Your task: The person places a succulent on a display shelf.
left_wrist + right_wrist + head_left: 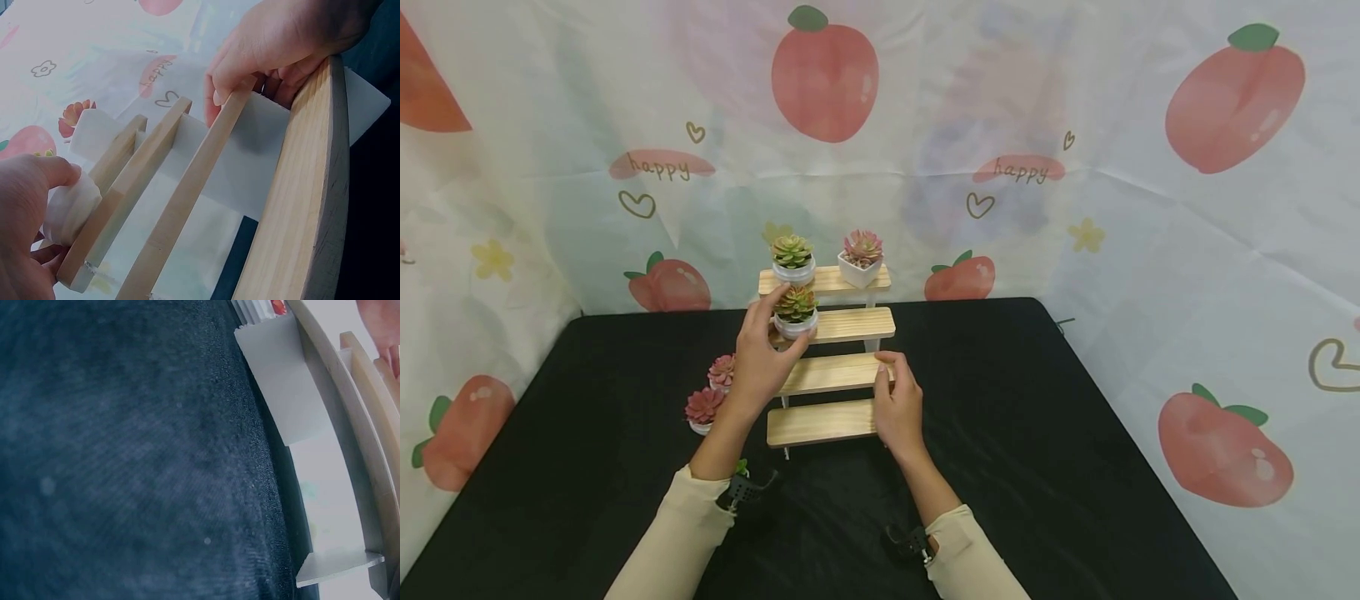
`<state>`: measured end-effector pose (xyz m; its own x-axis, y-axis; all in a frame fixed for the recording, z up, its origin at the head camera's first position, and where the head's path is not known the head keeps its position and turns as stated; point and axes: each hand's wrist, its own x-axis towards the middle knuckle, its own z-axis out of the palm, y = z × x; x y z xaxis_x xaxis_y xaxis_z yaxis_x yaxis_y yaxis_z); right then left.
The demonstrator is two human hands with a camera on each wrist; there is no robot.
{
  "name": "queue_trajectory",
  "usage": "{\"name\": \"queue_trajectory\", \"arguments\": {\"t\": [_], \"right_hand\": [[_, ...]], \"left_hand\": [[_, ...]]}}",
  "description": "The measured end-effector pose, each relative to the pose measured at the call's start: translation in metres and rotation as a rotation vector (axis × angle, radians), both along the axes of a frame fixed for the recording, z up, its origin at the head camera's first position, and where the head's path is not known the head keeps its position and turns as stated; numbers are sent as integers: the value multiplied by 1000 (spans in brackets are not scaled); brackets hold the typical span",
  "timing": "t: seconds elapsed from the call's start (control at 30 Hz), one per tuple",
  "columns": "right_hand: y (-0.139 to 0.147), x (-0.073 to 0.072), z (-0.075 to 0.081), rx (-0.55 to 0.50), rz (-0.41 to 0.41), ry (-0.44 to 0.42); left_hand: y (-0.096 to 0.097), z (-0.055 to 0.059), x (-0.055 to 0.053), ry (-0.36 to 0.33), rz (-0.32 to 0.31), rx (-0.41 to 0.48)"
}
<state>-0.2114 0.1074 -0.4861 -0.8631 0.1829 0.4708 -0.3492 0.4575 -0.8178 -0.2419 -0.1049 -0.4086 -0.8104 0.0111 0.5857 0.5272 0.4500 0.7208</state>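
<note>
My left hand point(763, 354) pinches the white pot of a green, red-tipped succulent point(796, 307) between thumb and fingers, at the left end of the second shelf from the top. In the left wrist view the white pot point(74, 209) is against that shelf's end. The tiered wooden plant stand point(827, 372) has pale slats on white side supports. My right hand point(898, 408) grips its right side near the lower shelves, thumb and fingers around a slat's end. On the top shelf stand a green succulent point(792, 254) and a pink succulent point(861, 257) in white pots.
Left of the stand, two pink-red succulents point(704, 408) sit on the black tablecloth point(1037, 450), partly behind my left forearm. A bit of green plant point(742, 467) shows beside my left wrist. A fruit-printed curtain point(910, 100) hangs behind the table.
</note>
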Motion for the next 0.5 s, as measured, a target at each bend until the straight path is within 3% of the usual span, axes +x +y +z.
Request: {"name": "queue_trajectory", "arguments": {"t": [0.5], "right_hand": [[-1, 2, 3, 0, -6, 34]], "left_hand": [[-2, -1, 2, 30, -13, 24]]}}
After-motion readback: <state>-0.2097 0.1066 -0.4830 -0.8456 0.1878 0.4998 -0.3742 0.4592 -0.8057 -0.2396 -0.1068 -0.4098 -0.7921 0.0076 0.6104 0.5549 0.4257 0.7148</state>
